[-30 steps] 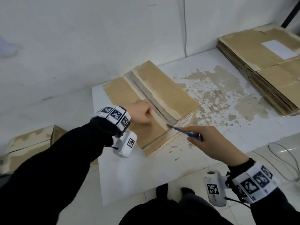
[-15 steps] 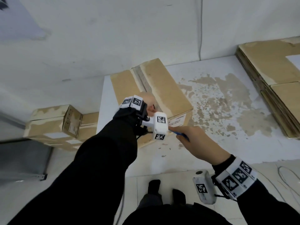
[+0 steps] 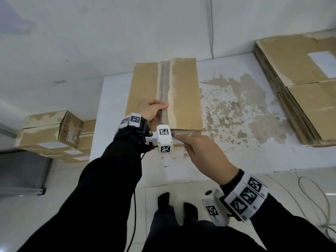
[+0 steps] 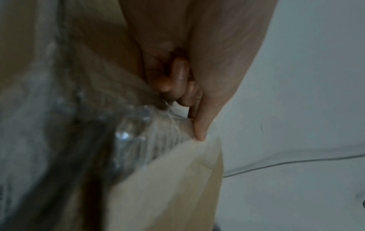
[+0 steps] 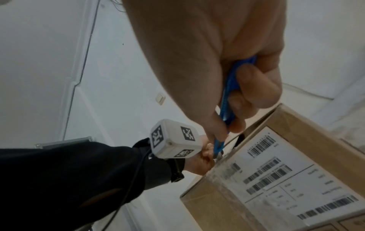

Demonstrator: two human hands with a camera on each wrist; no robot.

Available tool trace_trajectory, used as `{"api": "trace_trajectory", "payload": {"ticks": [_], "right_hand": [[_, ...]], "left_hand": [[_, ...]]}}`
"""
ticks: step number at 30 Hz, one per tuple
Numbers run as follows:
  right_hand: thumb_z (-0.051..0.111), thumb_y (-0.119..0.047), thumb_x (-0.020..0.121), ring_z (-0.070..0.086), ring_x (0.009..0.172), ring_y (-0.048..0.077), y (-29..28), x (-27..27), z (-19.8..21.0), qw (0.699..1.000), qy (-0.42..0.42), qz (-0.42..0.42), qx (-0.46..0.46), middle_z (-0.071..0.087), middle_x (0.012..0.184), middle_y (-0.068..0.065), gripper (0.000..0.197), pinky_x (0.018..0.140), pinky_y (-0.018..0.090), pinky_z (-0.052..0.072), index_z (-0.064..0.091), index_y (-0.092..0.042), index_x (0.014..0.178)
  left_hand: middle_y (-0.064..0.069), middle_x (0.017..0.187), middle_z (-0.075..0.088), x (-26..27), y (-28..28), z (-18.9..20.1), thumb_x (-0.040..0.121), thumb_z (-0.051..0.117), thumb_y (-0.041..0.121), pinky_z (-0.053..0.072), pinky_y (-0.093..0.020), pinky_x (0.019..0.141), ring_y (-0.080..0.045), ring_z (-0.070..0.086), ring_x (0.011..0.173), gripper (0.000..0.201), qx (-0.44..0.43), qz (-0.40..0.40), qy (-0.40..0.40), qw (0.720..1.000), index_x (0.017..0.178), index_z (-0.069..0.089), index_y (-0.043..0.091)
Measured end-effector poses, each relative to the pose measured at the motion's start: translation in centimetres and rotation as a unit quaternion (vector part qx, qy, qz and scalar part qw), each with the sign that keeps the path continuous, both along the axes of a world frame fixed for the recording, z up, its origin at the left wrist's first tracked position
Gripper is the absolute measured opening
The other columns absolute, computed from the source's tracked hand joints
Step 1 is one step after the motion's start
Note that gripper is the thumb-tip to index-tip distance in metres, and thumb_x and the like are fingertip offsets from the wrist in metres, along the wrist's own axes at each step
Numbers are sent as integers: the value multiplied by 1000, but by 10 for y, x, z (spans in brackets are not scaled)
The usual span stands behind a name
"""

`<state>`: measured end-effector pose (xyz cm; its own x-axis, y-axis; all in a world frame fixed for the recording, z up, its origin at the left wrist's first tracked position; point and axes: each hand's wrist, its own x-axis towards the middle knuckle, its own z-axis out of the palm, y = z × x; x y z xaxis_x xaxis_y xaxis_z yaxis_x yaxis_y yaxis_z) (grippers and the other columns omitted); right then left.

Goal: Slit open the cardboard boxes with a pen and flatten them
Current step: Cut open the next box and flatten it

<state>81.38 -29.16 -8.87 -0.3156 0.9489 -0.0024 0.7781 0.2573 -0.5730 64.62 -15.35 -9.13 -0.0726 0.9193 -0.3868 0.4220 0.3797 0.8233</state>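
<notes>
A brown cardboard box stands on the white table, its taped top seam running away from me. My left hand rests on the left top flap near the front end, fingers curled at the seam and thumb stretched along the flap edge. My right hand grips a blue pen. The pen's tip touches the top edge of the box's labelled front face, just behind the left wrist camera. In the head view only a short piece of the pen shows.
A stack of flattened cardboard lies at the table's right end. Several closed boxes sit on the floor at left, beside a grey metal frame. Loose cables lie on the floor at right. A wall stands behind the table.
The box now sits square to me instead of at an angle. My left hand has stayed at the seam's near end. The right hand has brought the pen in to the front face's top edge.
</notes>
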Motion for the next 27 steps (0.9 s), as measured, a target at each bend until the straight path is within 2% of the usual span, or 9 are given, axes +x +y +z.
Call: {"api": "trace_trajectory", "payload": {"ticks": [4, 8, 10, 11, 13, 17, 22, 25, 27], "right_hand": [[42, -9, 97, 56, 81, 28, -1, 0, 2, 1000, -2, -5, 1, 57, 82, 4, 45, 62, 38, 45, 48, -29, 137], [46, 4, 90, 59, 83, 32, 11, -20, -2, 1000, -3, 5, 9, 65, 87, 10, 52, 68, 41, 49, 51, -22, 135], [48, 8, 86, 61, 83, 34, 12, -22, -2, 1000, -22, 5, 20, 67, 87, 11, 55, 67, 41, 50, 52, -21, 134], [48, 8, 86, 62, 84, 33, 10, -21, -3, 999, -29, 4, 24, 68, 90, 10, 56, 67, 40, 50, 52, -21, 133], [45, 6, 88, 63, 87, 33, 8, -19, -2, 999, -38, -4, 35, 68, 97, 10, 54, 67, 38, 51, 52, -23, 133], [39, 6, 90, 62, 94, 31, 13, -29, 4, 996, -75, 3, 47, 63, 105, 10, 49, 64, 32, 40, 50, -16, 133], [38, 7, 89, 59, 85, 24, 10, -24, 9, 995, -92, -1, 27, 62, 95, 7, 44, 63, 28, 33, 55, -15, 124], [39, 6, 91, 61, 90, 26, 11, -35, 19, 990, -137, 0, 22, 62, 99, 9, 44, 62, 28, 33, 51, -12, 129], [41, 4, 93, 62, 90, 26, 11, -44, 25, 985, -167, -4, 32, 62, 99, 9, 40, 60, 27, 34, 51, -11, 128]], "left_hand": [[-1, 80, 63, -7, 5, 1, 82, 72, 30, 35, -18, 48, -10, 48, 61, 15, -48, -12, -39, 998, 85, 65, 17], [15, 41, 49, -7, 6, 9, 91, 61, 19, 31, -12, 38, 1, 39, 34, 13, -68, -49, -61, 995, 81, 57, 13], [13, 41, 46, -9, 8, 11, 92, 61, 22, 38, -14, 46, -2, 38, 35, 12, -83, -57, -51, 994, 87, 61, 12], [11, 43, 42, -12, 10, 11, 91, 61, 27, 39, -20, 50, -4, 36, 37, 15, -94, -69, -44, 992, 92, 63, 12], [7, 47, 36, -15, 13, 10, 91, 59, 36, 28, -25, 46, -8, 28, 38, 22, -115, -103, -40, 987, 93, 68, 17], [10, 38, 28, -16, 15, 9, 94, 56, 31, 22, -19, 34, -6, 23, 31, 17, -136, -97, -67, 984, 85, 65, 20], [10, 37, 26, -17, 13, 10, 96, 53, 30, 18, -19, 36, -5, 20, 32, 19, -135, -114, -70, 982, 81, 62, 22], [11, 39, 29, -18, 11, 10, 96, 53, 28, 24, -20, 41, -5, 24, 36, 20, -113, -130, -67, 983, 77, 58, 22], [12, 40, 35, -19, 10, 7, 95, 55, 23, 28, -16, 41, -4, 28, 38, 19, -99, -118, -99, 983, 77, 59, 20]]}}
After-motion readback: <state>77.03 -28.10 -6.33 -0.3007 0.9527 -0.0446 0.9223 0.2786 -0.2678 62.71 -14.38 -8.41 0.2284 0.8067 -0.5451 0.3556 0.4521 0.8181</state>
